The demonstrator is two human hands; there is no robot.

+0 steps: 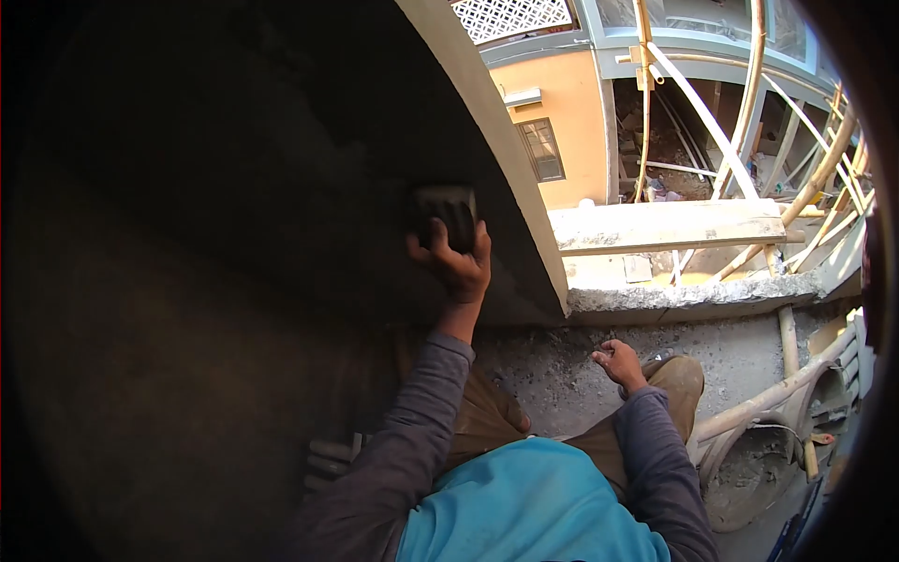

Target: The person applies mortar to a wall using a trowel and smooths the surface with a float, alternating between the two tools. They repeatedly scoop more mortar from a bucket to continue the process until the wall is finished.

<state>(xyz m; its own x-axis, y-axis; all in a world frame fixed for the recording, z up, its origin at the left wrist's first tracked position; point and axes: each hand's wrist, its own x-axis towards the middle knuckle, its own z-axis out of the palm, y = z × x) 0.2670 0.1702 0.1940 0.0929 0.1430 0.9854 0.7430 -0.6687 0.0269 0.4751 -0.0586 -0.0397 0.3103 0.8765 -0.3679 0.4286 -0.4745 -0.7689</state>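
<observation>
My left hand reaches up with its fingers spread around a grey block, which it presses against the dark wall. Shade hides the block's material and far edges. The wall surface near it looks like grey plaster with uneven patches. Over by my right knee, my right hand hovers with loosely bent fingers and nothing visible in them. Below it lies the rough floor, strewn with grey crumbs.
A broken concrete sill edges the opening on the right, with a wooden plank across it. Bamboo poles and scaffolding stand beyond and beside me. A mortar-filled tub sits at lower right, near an orange-handled tool.
</observation>
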